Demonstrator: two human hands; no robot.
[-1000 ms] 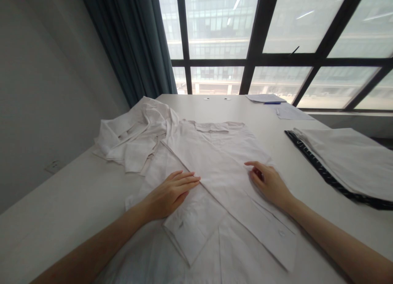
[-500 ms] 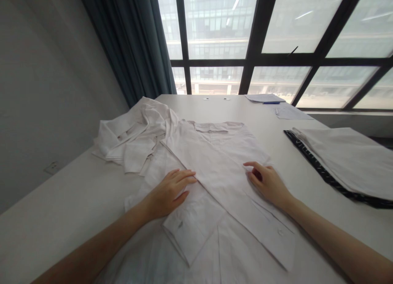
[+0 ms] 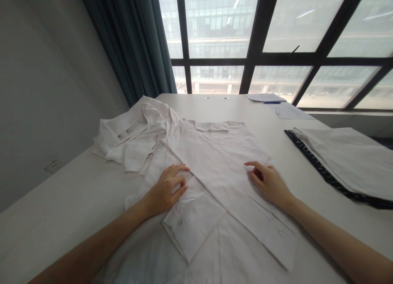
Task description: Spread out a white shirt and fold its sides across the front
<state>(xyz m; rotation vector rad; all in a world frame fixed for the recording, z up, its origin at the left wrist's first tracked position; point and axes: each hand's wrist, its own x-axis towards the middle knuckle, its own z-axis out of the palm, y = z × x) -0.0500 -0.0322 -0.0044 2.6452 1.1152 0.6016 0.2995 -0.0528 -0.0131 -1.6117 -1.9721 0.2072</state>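
The white shirt (image 3: 215,161) lies flat on the table (image 3: 61,202), sleeves crossed over its front; the left hand (image 3: 166,190) rests on one sleeve — fingers curled, lightly gripping its edge; the right hand (image 3: 267,183) lies loosely open on the shirt's right side.

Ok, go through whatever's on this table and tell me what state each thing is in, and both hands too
white button-up shirt: spread flat, both sleeves folded across it
crumpled white garment: heaped, unfolded
folded white cloth with dark patterned edge: folded flat
dark teal curtain: drawn aside
left hand: fingers curled on a sleeve
right hand: resting on the shirt
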